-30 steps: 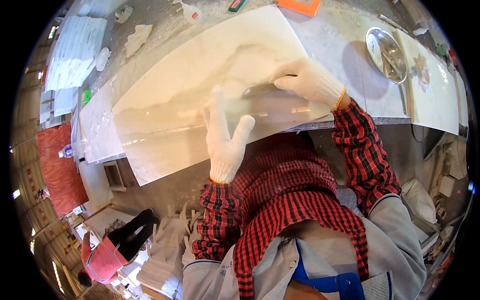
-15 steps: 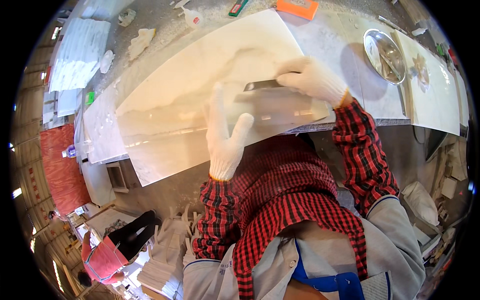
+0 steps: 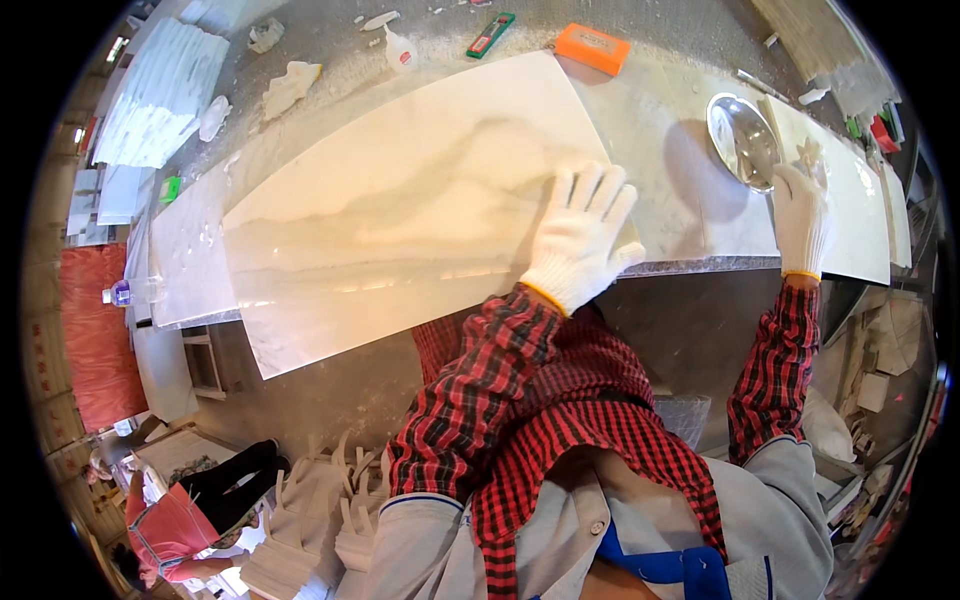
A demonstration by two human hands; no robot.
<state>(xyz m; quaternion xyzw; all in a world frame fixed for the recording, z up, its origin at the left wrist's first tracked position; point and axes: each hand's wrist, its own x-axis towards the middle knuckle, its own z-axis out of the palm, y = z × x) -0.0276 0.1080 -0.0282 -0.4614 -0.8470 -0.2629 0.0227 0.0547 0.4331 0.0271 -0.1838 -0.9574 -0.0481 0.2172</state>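
A large pale polished stone slab point(image 3: 400, 220) with grey-beige veins lies aslant on the worktable. My left hand point(image 3: 582, 240), in a white knit glove, rests on its right end with the fingers spread. My right hand point(image 3: 803, 220), gloved alike, is closed at the right side of a shiny metal bowl point(image 3: 728, 130). What its fingers hold, if anything, is hidden, and the dark-bladed scraper is not visible. Inside the bowl the contents are hard to make out. Beyond that hand lies another pale slab point(image 3: 855, 205).
Along the back stand an orange box point(image 3: 592, 48), a green-and-red case point(image 3: 491, 36) and a white bottle point(image 3: 400, 48). Stacked white slabs point(image 3: 160, 90) are at far left. A plastic bottle point(image 3: 122, 293) lies by the left edge. Another person in pink point(image 3: 180, 535) stands lower left.
My right hand has moved right from above the slab to the bowl, and the scraper has gone from sight. My left hand has shifted right and now lies flat with fingers spread.
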